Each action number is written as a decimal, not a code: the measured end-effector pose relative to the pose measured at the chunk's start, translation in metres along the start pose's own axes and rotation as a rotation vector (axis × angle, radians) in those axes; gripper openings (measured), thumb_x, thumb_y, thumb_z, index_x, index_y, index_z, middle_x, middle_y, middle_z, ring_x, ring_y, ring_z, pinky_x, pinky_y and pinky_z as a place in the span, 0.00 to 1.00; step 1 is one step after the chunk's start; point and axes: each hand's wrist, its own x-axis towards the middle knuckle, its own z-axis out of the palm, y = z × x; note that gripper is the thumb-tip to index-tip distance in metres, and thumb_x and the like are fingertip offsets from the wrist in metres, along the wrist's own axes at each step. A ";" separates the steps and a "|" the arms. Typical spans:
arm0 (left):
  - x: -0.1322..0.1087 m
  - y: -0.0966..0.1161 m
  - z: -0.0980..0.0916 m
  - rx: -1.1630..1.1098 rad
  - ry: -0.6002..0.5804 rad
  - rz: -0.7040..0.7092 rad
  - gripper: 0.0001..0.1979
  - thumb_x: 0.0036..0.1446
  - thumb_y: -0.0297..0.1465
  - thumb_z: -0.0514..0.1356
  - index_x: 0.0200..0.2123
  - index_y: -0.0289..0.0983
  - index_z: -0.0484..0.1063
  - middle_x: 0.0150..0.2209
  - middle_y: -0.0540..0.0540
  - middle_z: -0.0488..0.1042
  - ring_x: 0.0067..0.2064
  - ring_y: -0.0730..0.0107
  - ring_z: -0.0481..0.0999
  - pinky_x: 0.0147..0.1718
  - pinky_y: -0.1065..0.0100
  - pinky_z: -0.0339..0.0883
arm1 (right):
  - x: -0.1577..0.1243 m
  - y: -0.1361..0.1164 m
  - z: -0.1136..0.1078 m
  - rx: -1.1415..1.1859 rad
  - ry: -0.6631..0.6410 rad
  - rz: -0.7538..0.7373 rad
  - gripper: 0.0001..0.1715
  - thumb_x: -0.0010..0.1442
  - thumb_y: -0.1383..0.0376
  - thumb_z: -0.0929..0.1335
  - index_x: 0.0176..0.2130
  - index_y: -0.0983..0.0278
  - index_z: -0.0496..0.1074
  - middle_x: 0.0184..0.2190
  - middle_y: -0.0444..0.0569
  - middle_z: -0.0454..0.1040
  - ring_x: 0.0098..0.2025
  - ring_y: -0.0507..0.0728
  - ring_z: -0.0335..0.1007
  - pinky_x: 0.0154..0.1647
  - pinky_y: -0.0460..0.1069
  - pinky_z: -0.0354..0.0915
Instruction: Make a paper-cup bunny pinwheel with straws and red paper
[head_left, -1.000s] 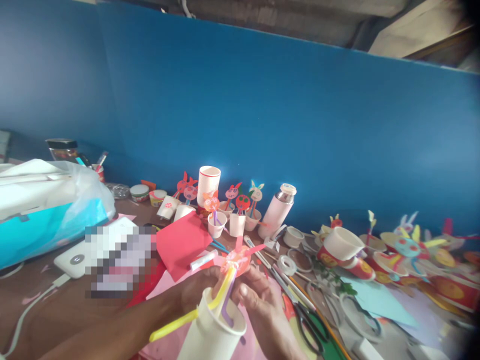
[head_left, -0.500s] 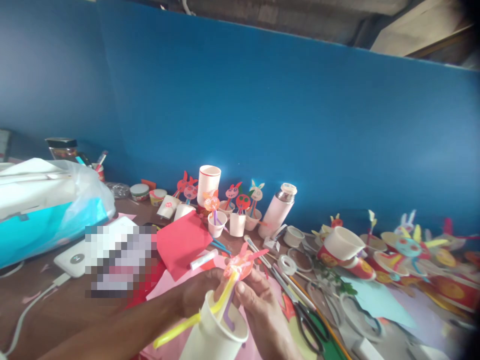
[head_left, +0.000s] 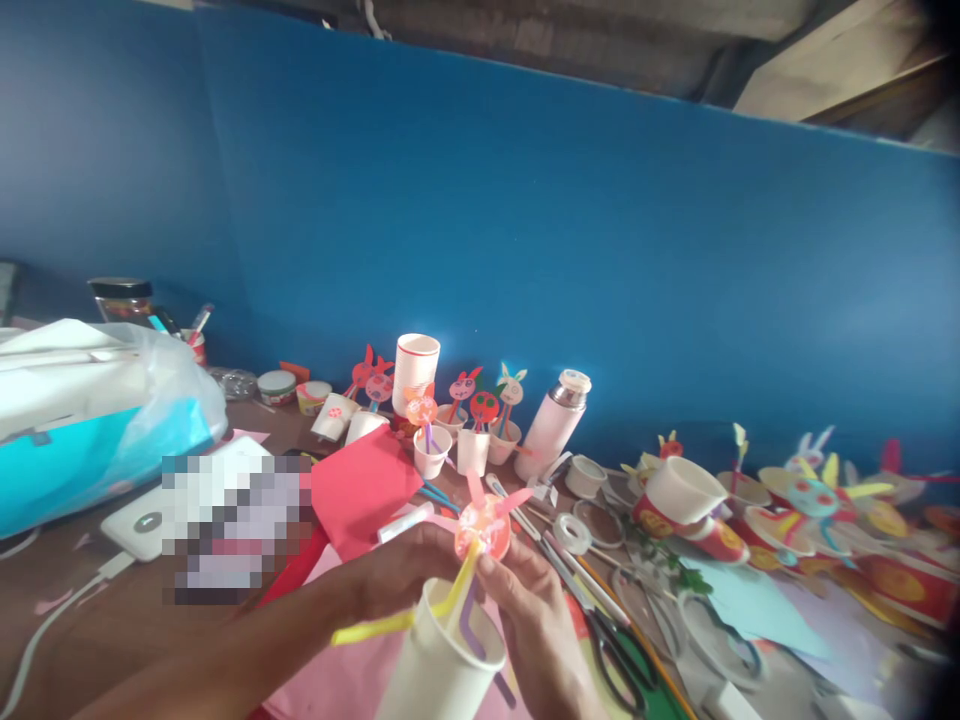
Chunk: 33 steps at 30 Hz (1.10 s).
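A white paper cup (head_left: 439,670) stands tilted between my hands, with a yellow straw (head_left: 382,625) and a purple straw (head_left: 469,625) passing through it. On top of the straws sits a round orange-pink paper figure with ears (head_left: 484,527). My left hand (head_left: 397,575) comes in from the lower left and grips behind the cup's rim. My right hand (head_left: 525,610) pinches at the base of the paper figure, close to the yellow straw. The cup hides part of both hands.
Black-handled scissors (head_left: 619,650) and a tape roll (head_left: 572,534) lie just right of my hands. A red paper sheet (head_left: 364,490) lies ahead. Further back stand a white thermos (head_left: 547,425) and cups holding paper figures (head_left: 484,410). A blue wall (head_left: 480,200) closes the far side.
The cup and paper figure have shifted slightly right, and the yellow straw's free end has swung upward and to the right. Both hands keep their hold.
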 end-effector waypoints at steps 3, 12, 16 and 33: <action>0.002 0.008 -0.012 -0.136 0.075 0.031 0.07 0.45 0.29 0.60 0.28 0.31 0.75 0.26 0.47 0.72 0.29 0.71 0.70 0.33 0.69 0.62 | 0.005 0.003 -0.007 -0.005 0.016 -0.024 0.19 0.57 0.62 0.68 0.49 0.62 0.72 0.43 0.51 0.75 0.42 0.59 0.71 0.46 0.53 0.62; -0.003 0.023 -0.025 -0.005 0.079 0.084 0.16 0.56 0.35 0.54 0.34 0.28 0.76 0.32 0.40 0.74 0.33 0.67 0.71 0.34 0.67 0.62 | 0.014 0.005 -0.022 -0.156 0.085 -0.013 0.18 0.56 0.60 0.69 0.46 0.64 0.73 0.42 0.51 0.77 0.44 0.61 0.71 0.48 0.55 0.62; -0.003 0.024 -0.018 0.078 0.137 0.057 0.15 0.50 0.37 0.61 0.32 0.29 0.76 0.30 0.43 0.74 0.32 0.70 0.70 0.35 0.68 0.62 | 0.015 0.006 -0.023 -0.157 0.050 0.011 0.16 0.57 0.60 0.68 0.44 0.63 0.74 0.41 0.51 0.77 0.43 0.61 0.72 0.46 0.55 0.64; -0.005 0.007 -0.012 0.373 0.240 0.034 0.14 0.47 0.37 0.61 0.30 0.29 0.74 0.26 0.48 0.70 0.29 0.70 0.67 0.27 0.73 0.60 | 0.017 0.014 -0.017 -0.311 0.114 -0.038 0.18 0.54 0.57 0.69 0.42 0.64 0.76 0.41 0.52 0.77 0.44 0.63 0.71 0.47 0.55 0.65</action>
